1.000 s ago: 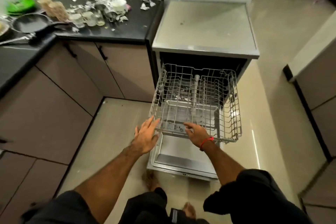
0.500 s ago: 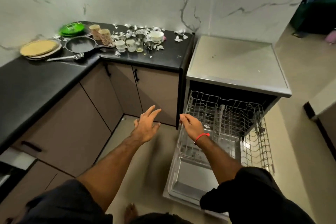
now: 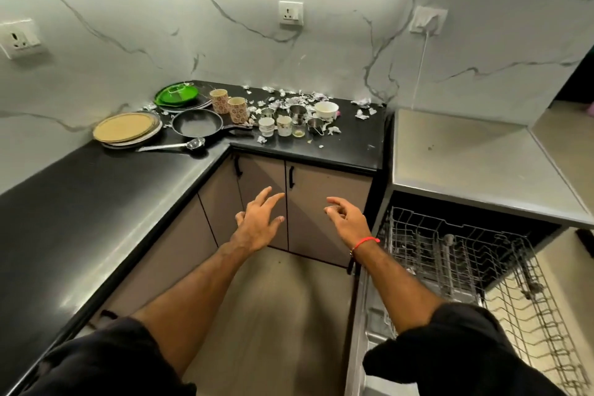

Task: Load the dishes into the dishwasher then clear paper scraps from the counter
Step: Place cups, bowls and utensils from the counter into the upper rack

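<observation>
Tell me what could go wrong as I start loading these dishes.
The pulled-out dishwasher rack sits low beside your right hand; you might bump it while turning. Paper scraps lie among the steel cups, so some could ride along into the dishwasher. The frying pan handle could knock the patterned mugs.

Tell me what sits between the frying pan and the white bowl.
In the head view, between the pan and the bowl stand two patterned mugs, small cups, steel cups and paper scraps.
</observation>
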A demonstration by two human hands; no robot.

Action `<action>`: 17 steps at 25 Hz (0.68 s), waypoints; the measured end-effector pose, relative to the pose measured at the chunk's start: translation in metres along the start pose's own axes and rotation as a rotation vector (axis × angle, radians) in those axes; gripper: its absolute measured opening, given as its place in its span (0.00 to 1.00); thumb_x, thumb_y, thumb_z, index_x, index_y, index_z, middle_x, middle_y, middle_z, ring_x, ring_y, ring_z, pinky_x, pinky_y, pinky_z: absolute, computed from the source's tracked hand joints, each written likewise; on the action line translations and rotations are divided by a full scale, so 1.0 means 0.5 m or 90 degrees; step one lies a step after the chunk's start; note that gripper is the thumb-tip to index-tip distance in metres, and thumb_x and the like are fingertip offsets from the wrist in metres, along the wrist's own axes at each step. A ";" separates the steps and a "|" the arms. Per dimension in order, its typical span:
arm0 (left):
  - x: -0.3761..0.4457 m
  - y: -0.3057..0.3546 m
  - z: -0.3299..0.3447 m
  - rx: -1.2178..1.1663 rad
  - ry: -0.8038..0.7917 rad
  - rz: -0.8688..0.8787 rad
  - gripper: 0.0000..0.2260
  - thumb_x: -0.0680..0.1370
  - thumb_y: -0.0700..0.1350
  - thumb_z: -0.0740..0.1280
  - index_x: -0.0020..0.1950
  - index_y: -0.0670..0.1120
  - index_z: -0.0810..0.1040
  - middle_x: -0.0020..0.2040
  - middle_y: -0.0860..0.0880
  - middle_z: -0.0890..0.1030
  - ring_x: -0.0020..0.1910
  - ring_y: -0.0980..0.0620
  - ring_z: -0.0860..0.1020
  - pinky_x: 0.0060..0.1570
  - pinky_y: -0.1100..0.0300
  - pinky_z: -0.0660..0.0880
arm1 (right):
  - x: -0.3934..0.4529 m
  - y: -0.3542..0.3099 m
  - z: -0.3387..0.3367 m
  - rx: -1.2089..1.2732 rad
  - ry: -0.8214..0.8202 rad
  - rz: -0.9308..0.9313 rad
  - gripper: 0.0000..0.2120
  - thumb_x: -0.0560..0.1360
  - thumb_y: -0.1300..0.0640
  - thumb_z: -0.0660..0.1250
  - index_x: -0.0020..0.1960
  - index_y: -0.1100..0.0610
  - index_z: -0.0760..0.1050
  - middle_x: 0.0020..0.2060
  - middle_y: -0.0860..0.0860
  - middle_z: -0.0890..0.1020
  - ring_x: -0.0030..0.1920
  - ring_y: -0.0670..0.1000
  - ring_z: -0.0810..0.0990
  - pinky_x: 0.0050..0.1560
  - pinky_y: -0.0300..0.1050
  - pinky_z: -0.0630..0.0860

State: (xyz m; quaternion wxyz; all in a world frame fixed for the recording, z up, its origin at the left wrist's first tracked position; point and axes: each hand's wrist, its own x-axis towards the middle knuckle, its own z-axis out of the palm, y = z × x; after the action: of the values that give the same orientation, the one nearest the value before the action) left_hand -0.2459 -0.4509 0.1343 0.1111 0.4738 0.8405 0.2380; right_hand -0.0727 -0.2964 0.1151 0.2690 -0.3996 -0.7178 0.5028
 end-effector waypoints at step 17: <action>0.168 -0.089 -0.025 0.015 0.036 -0.033 0.26 0.81 0.52 0.65 0.78 0.61 0.61 0.81 0.53 0.54 0.77 0.50 0.60 0.72 0.41 0.56 | 0.210 -0.051 0.173 0.079 0.031 -0.002 0.12 0.76 0.61 0.65 0.55 0.47 0.78 0.40 0.52 0.85 0.45 0.52 0.84 0.59 0.52 0.78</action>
State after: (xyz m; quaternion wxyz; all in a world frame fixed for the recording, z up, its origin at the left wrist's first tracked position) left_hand -0.3281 -0.4029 0.1259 0.0879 0.4462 0.8582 0.2380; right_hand -0.2046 -0.2562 0.1073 0.3115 -0.3935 -0.6790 0.5358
